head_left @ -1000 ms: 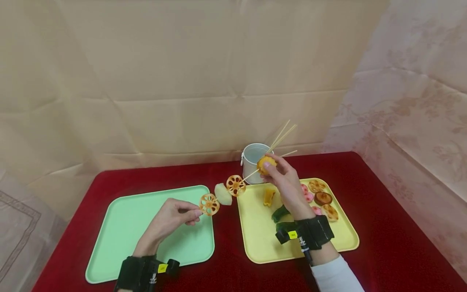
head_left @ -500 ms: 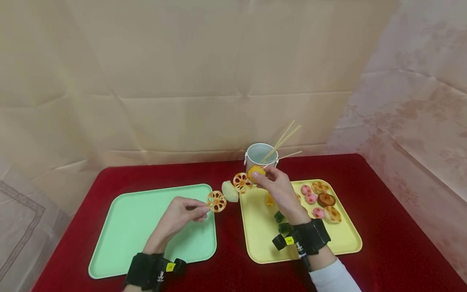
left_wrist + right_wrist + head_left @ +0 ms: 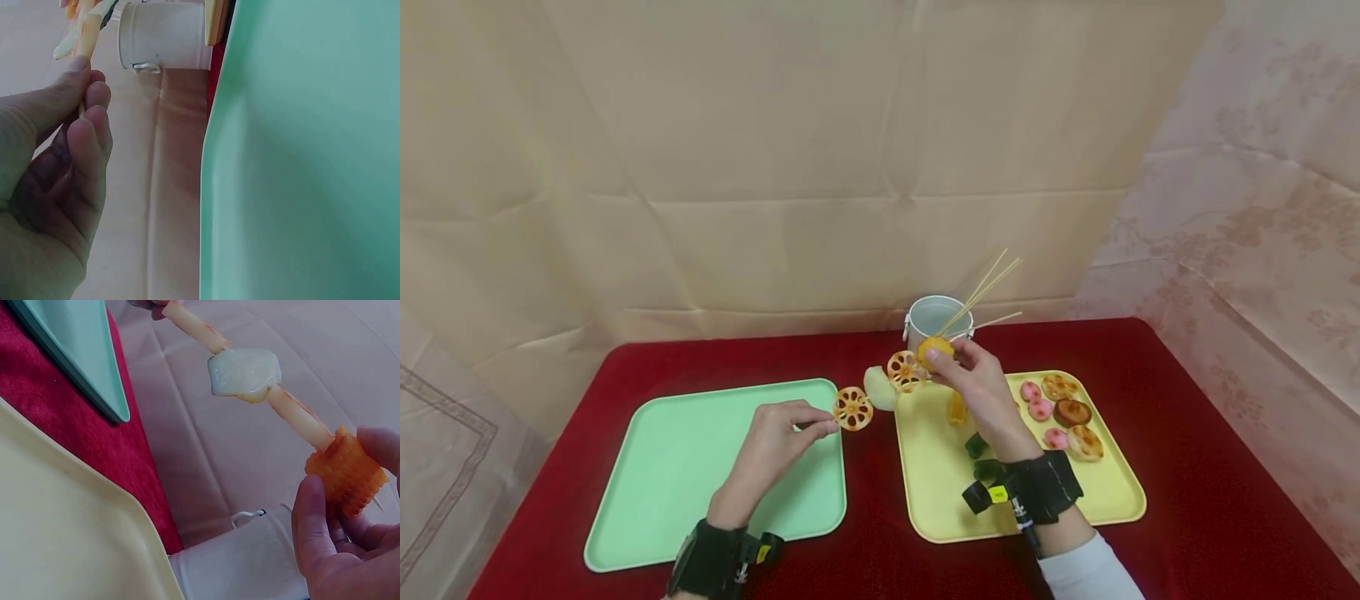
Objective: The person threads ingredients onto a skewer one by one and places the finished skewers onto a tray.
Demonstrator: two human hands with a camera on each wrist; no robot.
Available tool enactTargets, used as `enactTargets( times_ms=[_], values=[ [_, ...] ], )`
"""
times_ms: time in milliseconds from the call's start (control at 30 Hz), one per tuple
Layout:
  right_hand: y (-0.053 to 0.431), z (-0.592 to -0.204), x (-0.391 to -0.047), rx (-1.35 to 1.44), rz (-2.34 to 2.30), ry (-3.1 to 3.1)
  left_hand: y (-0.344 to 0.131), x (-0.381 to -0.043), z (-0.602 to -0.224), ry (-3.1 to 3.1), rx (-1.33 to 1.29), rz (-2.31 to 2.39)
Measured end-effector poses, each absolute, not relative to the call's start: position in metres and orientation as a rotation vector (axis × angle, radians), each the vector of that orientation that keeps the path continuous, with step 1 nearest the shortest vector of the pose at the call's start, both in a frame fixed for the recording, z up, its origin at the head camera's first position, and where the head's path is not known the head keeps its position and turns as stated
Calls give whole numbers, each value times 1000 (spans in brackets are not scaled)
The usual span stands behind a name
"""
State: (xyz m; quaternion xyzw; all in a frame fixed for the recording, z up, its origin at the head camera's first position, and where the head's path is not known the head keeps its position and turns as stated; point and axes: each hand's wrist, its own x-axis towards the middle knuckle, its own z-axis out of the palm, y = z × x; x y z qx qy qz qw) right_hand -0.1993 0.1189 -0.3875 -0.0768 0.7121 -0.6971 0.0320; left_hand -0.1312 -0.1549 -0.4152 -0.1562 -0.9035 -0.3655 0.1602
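Observation:
My left hand [image 3: 775, 454] pinches the lower end of a wooden skewer [image 3: 82, 111] between thumb and fingers, above the green tray. Threaded along it are a lotus root slice [image 3: 853, 408], a pale whitish chunk [image 3: 245, 374] and a second lotus root slice [image 3: 906, 370]. At the far end sits a yellow-orange piece of corn [image 3: 347, 475], which my right hand [image 3: 981, 387] grips between thumb and fingertips. In the right wrist view the skewer's tip [image 3: 377, 503] pokes out beyond the corn, whose near side lies against the second lotus slice.
The green tray [image 3: 700, 467] lies left and the yellow tray [image 3: 940, 500] right, bearing pink pieces [image 3: 1040, 409], a mushroom [image 3: 1072, 412], browned slices [image 3: 1086, 443] and green pieces [image 3: 988, 470]. Behind stands a white bucket [image 3: 917, 333] with several bare skewers [image 3: 988, 287].
The right hand has brought the corn down the skewer towards the left, up against the second lotus slice. The left hand with the skewer has shifted slightly right and up in view.

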Motion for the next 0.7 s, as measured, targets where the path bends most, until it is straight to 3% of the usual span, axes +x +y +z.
enactTargets(
  times_ms=[367,700],
  values=[
    [122,-390,-200,-240,-2085,2206,-151,-127,-415,-2667,-430,-1142],
    [117,-388,-199,-261,-2092,2185,-146,-127,-418,-2664,-311,-712]
  ],
)
